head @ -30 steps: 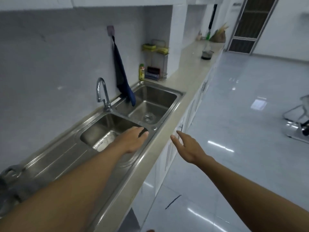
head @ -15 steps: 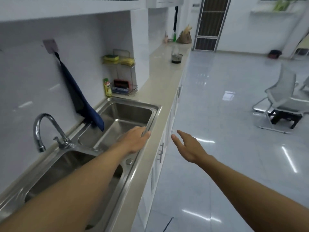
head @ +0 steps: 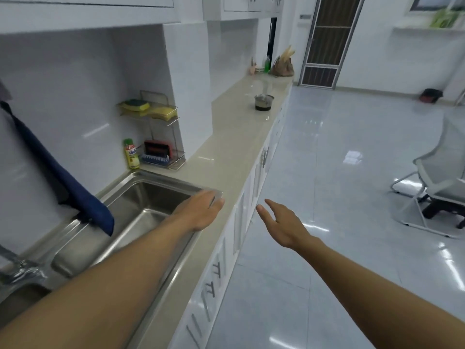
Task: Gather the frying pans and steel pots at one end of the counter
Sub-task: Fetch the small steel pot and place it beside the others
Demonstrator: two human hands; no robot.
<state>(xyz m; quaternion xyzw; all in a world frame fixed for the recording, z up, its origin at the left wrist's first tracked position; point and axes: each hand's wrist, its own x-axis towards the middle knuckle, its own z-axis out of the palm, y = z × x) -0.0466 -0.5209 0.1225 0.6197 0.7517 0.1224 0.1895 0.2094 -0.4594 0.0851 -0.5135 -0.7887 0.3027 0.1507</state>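
Both hands are empty. The left hand (head: 198, 212) is palm down over the right front corner of the sink (head: 151, 195), fingers together. The right hand (head: 281, 222) is over the floor, beyond the counter's (head: 226, 152) front edge, fingers loosely spread. One steel pot (head: 263, 102) stands far along the counter, near its front edge.
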